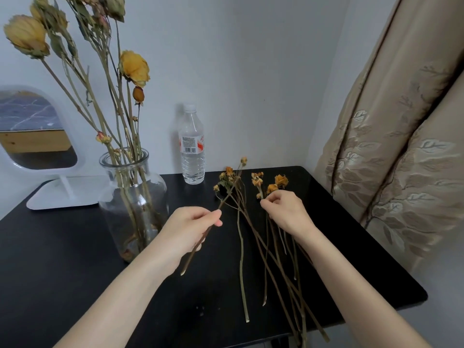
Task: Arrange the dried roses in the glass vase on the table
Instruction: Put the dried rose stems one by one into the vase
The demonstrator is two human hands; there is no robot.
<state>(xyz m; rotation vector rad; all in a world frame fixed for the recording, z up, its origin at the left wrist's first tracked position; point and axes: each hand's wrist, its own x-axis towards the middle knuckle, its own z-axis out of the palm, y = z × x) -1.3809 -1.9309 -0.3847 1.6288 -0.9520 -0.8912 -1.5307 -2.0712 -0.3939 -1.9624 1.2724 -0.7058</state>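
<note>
Pinching dried rose stems, left hand and right hand; glass vase alongside, bottle behind.

Clear plastic water bottle by the wall, white stand mirror at left, patterned beige curtain at right

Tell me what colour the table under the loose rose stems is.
Plain black, with no pattern; the table shows best in the head view.

Head view, close above table, facing forward-down (wide-angle)
</note>
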